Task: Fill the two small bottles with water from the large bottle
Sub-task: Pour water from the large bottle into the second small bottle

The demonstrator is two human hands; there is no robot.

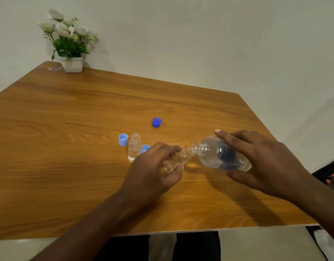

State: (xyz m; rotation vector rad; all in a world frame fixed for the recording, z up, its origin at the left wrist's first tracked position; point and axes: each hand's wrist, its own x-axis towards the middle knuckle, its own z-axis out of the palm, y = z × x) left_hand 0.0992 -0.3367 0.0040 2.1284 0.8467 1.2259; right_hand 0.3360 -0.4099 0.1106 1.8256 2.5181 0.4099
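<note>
My right hand (260, 161) grips the large clear water bottle (219, 155), tipped almost flat with its open neck pointing left. My left hand (153, 170) holds a small clear bottle (178, 159) tilted, its mouth right at the large bottle's neck. A second small bottle (134, 147) stands upright on the wooden table (68, 119) just left of my left hand, holding some water. Two light blue caps lie open side up: one cap (123, 139) left of that bottle, the other cap (145, 148) partly hidden behind my left hand. A dark blue cap (156, 122) lies farther back.
A white pot of white flowers (70, 44) stands at the table's far left corner by the wall. The table's near edge (200, 230) runs just below my forearms, and its right edge falls away beside my right wrist.
</note>
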